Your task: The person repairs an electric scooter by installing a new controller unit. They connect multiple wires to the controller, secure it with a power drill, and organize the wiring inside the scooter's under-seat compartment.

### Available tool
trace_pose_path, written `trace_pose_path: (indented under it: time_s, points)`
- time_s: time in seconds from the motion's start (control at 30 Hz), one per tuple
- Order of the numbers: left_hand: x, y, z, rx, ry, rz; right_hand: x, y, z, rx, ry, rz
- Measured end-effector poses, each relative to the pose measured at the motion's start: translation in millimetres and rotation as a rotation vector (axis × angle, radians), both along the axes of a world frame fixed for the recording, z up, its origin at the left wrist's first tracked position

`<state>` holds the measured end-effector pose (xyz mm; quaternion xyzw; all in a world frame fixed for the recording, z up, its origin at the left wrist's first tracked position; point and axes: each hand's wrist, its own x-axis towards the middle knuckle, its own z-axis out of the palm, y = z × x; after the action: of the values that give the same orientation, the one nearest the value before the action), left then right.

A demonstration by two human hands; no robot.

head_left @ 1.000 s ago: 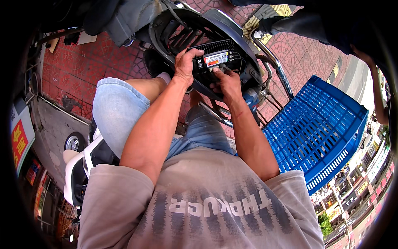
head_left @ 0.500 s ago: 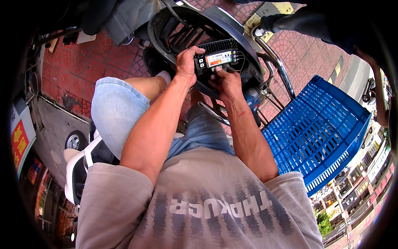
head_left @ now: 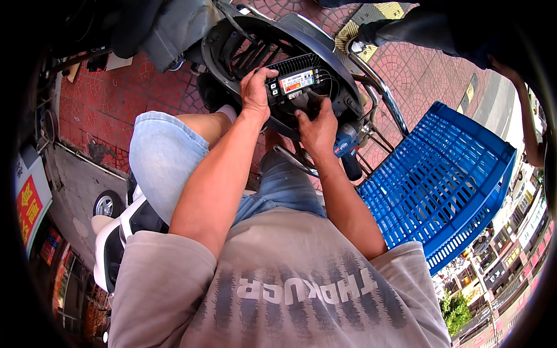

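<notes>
A black finned controller box with a white, red and blue label sits inside the open dark scooter body. Metal terminals with thin wires line its right end. My left hand grips the box's left end, thumb on top. Just below the label, my right hand is closed, thumb and fingers bent around something dark by the box's near edge. Shadow and the fingers hide what that is. A blue cordless drill rests just right of my right wrist.
A blue plastic basket stands close to my right forearm. Chrome rails curve beside the scooter body. Another person's leg and shoe are at the far right. A white vehicle part lies left of my thigh, over red paving.
My right hand has drawn back from the label's lower edge, its fingers now curled at a dark thing. The drill shows more. The scooter and box appear slightly farther left.
</notes>
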<state>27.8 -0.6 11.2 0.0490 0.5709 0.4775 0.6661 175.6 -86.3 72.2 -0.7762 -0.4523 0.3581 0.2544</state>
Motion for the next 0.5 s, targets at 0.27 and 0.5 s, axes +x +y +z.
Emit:
trace_pose_path:
  time_s: [0.27,0.5]
  points:
    - [3.9,-1.0,4.2,0.061,0.065,0.027,-5.0,-1.1,-12.6,0.024,-0.052,-0.029]
    - [6.2,-4.9,1.3,0.162,0.152,0.003,-4.4,-4.1,-22.8,0.018,-0.077,0.053]
